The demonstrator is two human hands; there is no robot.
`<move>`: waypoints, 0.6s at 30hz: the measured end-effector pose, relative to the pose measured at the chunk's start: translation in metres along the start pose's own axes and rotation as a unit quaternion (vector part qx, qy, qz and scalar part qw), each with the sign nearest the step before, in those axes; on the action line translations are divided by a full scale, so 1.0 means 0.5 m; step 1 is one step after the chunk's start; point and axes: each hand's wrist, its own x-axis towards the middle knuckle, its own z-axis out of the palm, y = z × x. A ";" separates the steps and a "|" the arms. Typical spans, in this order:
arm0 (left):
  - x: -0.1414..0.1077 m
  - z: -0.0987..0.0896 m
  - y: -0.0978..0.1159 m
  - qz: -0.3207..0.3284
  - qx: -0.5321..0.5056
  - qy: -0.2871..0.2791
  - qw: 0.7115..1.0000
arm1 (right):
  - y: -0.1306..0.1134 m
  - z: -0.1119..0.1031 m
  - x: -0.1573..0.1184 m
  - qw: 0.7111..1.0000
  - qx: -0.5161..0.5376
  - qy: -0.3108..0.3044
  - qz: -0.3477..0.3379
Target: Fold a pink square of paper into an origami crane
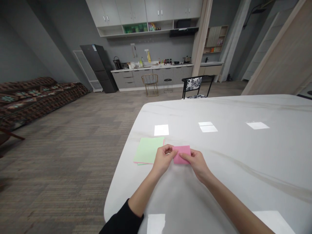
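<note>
A small pink piece of paper (pixel 182 158), roughly square, is held between both hands just above the white table. My left hand (pixel 163 158) pinches its left edge, thumb on the front face. On the opposite side my right hand (pixel 197 161) grips it with the thumb laid across the front and the fingers behind. Fingers at the back of the paper are partly hidden, and whether it is folded into layers I cannot tell. Beside my left hand lies a stack of coloured paper sheets (pixel 149 150), light green on top with pink and green edges showing beneath.
The glossy white marbled table (pixel 239 162) carries bright light reflections. Its rounded left edge drops to a grey-brown floor (pixel 92 146). Beyond the far edge stand a black-framed chair (pixel 193 84), a gold chair (pixel 150 83) and a stool (pixel 168 84), before a kitchen counter (pixel 136 78).
</note>
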 end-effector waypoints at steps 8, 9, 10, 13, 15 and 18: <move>-0.003 0.007 -0.008 -0.013 -0.031 -0.014 0.999 | 0.012 0.006 0.003 0.997 -0.066 0.031 -0.036; -0.003 0.007 -0.008 -0.011 -0.044 -0.020 0.999 | 0.012 0.006 0.004 0.996 -0.073 0.034 -0.039; -0.003 0.008 -0.008 -0.008 -0.054 -0.023 0.998 | 0.012 0.006 0.004 0.995 -0.080 0.038 -0.043; -0.001 0.011 -0.010 -0.001 -0.066 -0.017 0.998 | 0.010 0.006 0.005 0.993 -0.089 0.051 -0.053; 0.000 0.012 -0.012 -0.003 -0.071 -0.002 0.997 | 0.009 0.007 0.006 0.993 -0.084 0.055 -0.055; 0.002 0.012 -0.013 -0.019 -0.088 0.021 0.996 | 0.011 0.006 0.006 0.994 -0.076 0.060 -0.051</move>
